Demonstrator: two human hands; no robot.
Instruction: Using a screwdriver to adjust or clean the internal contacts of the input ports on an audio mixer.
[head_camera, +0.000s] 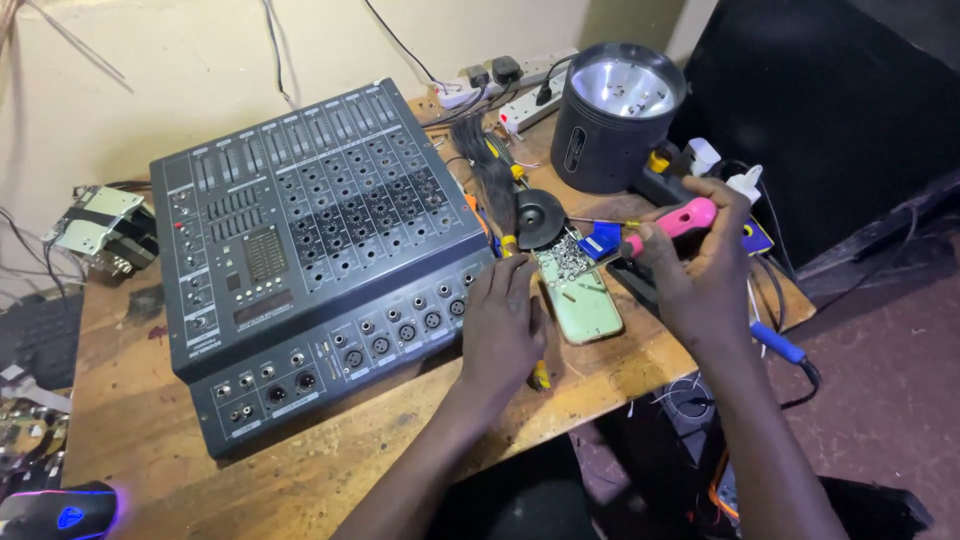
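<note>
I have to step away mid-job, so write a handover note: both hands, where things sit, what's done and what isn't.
Left hand: flat against the mixer console, at its front right corner, holding nothing.
Right hand: gripping a pink-handled tool, tip toward the loose screws.
The screws lie on the pale green phone case on the wooden table.
Done: many knobs are off the console.
Left: console still closed.

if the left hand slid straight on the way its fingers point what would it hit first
The left hand rests by the mixer's front corner, fingers pointing away from the person. Straight on, it would probably first meet the brush lying beside the mixer, though depth is hard to judge.
</note>
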